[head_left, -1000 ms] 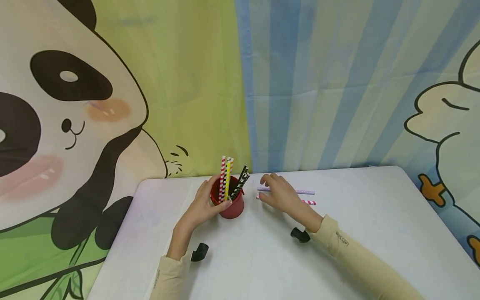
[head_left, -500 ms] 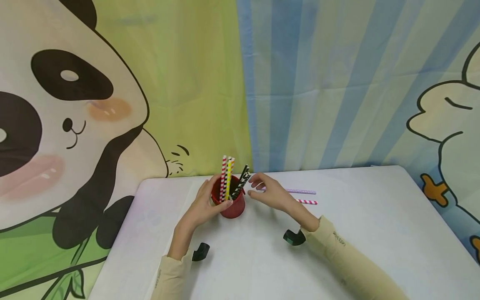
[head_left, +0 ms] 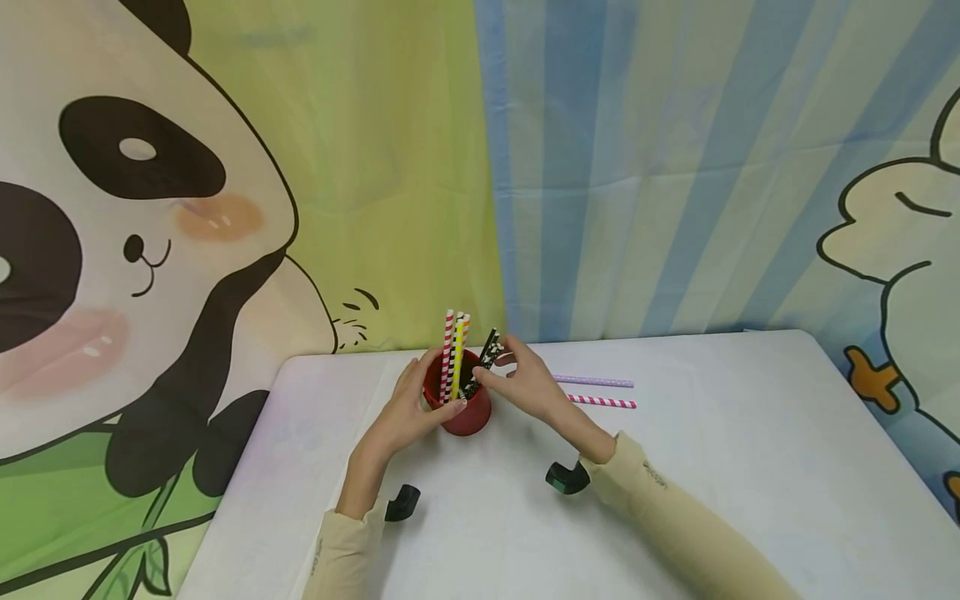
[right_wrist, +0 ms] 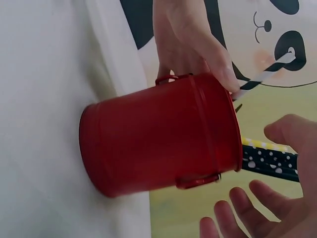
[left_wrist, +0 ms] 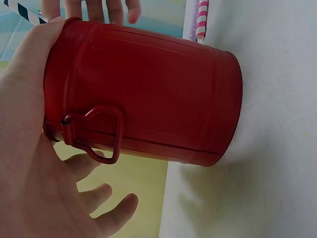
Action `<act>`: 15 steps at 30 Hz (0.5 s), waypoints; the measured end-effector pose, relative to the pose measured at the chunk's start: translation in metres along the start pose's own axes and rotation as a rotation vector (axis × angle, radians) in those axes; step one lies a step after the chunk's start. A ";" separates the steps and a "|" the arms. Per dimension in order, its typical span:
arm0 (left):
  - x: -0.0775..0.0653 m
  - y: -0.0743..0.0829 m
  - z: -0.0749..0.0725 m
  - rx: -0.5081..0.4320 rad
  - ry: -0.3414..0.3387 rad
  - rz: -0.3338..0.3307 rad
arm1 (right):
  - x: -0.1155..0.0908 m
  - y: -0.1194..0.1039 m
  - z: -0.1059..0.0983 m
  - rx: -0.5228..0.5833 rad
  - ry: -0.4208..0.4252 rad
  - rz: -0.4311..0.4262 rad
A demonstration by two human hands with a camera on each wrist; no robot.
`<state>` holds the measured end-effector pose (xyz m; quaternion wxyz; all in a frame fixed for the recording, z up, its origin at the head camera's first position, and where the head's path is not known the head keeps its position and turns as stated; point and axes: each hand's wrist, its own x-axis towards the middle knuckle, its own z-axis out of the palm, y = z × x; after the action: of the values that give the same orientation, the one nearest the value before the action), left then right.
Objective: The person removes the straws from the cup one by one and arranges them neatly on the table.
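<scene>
A small red bucket (head_left: 467, 417) with side handles stands upright on the table. My left hand (head_left: 405, 412) grips its rim, thumb at the front and fingers around the left side. Several paper straws stand in it: a red-and-white striped straw (head_left: 446, 354), a yellow straw (head_left: 458, 358), and others behind them. Black straws with white spots (right_wrist: 270, 159) lean toward the bucket's right side. My right hand (head_left: 525, 387) is at these black straws, thumb and fingers spread on either side of them. In the right wrist view a gap shows between thumb and fingers.
A lilac dotted straw (head_left: 596, 382) and a pink-and-white striped straw (head_left: 603, 402) lie on the white table (head_left: 712, 467), right of the bucket. Black wrist-camera mounts sit under both forearms. A printed curtain (head_left: 390, 208) hangs behind the table's far edge.
My right hand has moved left from above the loose straws to the black straws in the bucket, uncovering more of the two lying straws. My left hand has stayed on the bucket.
</scene>
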<state>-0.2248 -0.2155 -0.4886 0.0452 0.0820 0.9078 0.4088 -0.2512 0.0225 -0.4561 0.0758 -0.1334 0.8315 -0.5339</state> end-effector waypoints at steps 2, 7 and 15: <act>0.000 0.000 0.000 0.000 0.000 0.003 | 0.002 -0.002 0.003 0.032 0.009 0.006; 0.000 0.001 -0.001 -0.002 -0.002 0.007 | 0.009 -0.004 0.010 0.088 0.017 0.002; 0.000 0.000 -0.001 -0.007 -0.003 0.005 | 0.014 -0.003 0.023 0.166 0.057 -0.016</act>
<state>-0.2247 -0.2159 -0.4880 0.0462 0.0845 0.9060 0.4121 -0.2579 -0.0026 -0.4632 0.0590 -0.1180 0.7850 -0.6053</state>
